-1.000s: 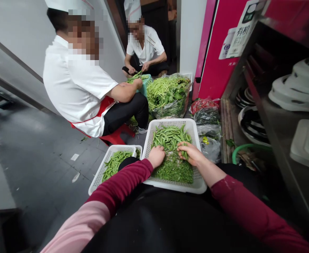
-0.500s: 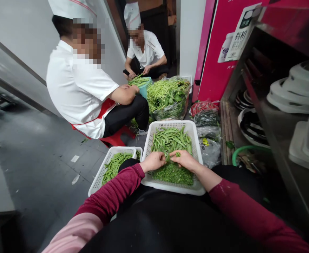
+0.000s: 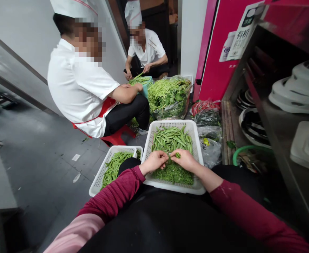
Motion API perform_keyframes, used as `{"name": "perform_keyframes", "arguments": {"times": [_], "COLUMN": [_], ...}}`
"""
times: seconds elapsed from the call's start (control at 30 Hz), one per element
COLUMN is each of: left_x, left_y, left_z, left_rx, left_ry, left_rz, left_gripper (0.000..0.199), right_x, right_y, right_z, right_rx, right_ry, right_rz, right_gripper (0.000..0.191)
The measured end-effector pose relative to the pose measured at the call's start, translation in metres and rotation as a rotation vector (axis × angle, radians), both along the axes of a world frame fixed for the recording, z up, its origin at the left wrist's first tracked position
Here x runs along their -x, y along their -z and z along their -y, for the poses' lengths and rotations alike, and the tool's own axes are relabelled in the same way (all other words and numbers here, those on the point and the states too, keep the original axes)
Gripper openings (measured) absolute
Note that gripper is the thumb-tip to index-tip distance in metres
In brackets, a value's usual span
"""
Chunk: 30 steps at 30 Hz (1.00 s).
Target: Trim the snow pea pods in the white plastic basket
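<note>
Apart a second ago, left hand (image 3: 155, 161) and right hand (image 3: 184, 160) now nearly meet between the basket (image 3: 181, 190) sides, likely handling one pod; right fingers clamp a pod (image 3: 178, 155), left fingers pinch together, contents unclear.

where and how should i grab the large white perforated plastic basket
Probably by the rim of the large white perforated plastic basket, at its left and right sides, the left hand and right hand each coming from outside. It is wide and open-topped, and its wall rises above the curved green pods, keeping them off the rim. The black-clothed lap crowds the near side.
</note>
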State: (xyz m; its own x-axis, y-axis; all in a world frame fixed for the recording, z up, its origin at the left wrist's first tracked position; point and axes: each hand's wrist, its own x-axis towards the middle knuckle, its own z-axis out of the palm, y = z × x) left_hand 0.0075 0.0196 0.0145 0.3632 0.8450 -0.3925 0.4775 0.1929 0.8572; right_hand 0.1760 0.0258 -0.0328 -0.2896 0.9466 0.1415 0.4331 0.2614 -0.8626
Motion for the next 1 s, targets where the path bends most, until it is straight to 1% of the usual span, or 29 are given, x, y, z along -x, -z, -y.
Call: {"name": "perform_keyframes", "arguments": {"times": [0.07, 0.13, 0.27, 0.37, 0.43, 0.5, 0.53, 0.6, 0.67, 0.73, 0.77, 0.8, 0.87, 0.9, 0.93, 1.0], "left_x": [-0.002, -0.003, -0.002, -0.001, -0.001, 0.000, 0.002, 0.006, 0.012, 0.016, 0.018, 0.018, 0.017, 0.016, 0.014, 0.011], "left_y": [-0.002, -0.002, -0.003, -0.002, 0.003, 0.012, 0.017, 0.026, 0.030, 0.027, 0.023, 0.018, 0.009, 0.005, 0.002, -0.001], "left_z": [0.000, 0.000, 0.000, -0.002, -0.001, 0.001, 0.003, 0.007, 0.009, 0.009, 0.008, 0.006, 0.004, 0.003, 0.002, 0.000], "left_rx": [0.082, 0.123, 0.171, 0.159, 0.154, 0.188, 0.204, 0.187, 0.118, 0.025, -0.036, -0.107, -0.220, -0.221, -0.174, -0.044], "left_ry": [-0.025, -0.044, 0.000, 0.033, 0.001, -0.017, 0.003, 0.112, 0.233, 0.289, 0.289, 0.277, 0.249, 0.250, 0.271, 0.349], "left_rz": [0.039, 0.063, 0.067, 0.025, 0.000, -0.081, -0.160, -0.364, -0.527, -0.569, -0.554, -0.521, -0.422, -0.366, -0.318, -0.276], "left_gripper": [0.018, 0.017, 0.016, 0.014, 0.013, 0.014, 0.015, 0.014, 0.012, 0.010, 0.013, 0.024, 0.052, 0.059, 0.056, 0.038], "right_x": [-0.002, -0.003, -0.005, -0.004, -0.004, -0.006, -0.007, -0.012, -0.016, -0.019, -0.019, -0.019, -0.019, -0.019, -0.018, -0.018], "right_y": [-0.002, -0.006, -0.014, -0.015, -0.013, -0.013, -0.013, -0.015, -0.017, -0.018, -0.019, -0.019, -0.018, -0.017, -0.016, -0.015], "right_z": [0.001, 0.002, 0.007, 0.007, 0.006, 0.003, 0.001, -0.001, -0.003, -0.004, -0.005, -0.005, -0.005, -0.005, -0.005, -0.004], "right_rx": [-0.041, -0.070, -0.111, -0.105, -0.077, -0.032, -0.002, 0.074, 0.163, 0.232, 0.249, 0.258, 0.270, 0.279, 0.292, 0.307], "right_ry": [-0.029, -0.061, -0.135, -0.163, -0.155, -0.105, -0.064, 0.017, 0.063, 0.068, 0.062, 0.058, 0.050, 0.043, 0.031, 0.024], "right_rz": [0.041, 0.078, 0.147, 0.114, 0.043, -0.030, -0.060, -0.098, -0.118, -0.137, -0.146, -0.155, -0.174, -0.184, -0.191, -0.166], "right_gripper": [0.008, 0.009, 0.012, 0.013, 0.012, 0.011, 0.010, 0.009, 0.012, 0.015, 0.017, 0.017, 0.018, 0.019, 0.020, 0.022]}}
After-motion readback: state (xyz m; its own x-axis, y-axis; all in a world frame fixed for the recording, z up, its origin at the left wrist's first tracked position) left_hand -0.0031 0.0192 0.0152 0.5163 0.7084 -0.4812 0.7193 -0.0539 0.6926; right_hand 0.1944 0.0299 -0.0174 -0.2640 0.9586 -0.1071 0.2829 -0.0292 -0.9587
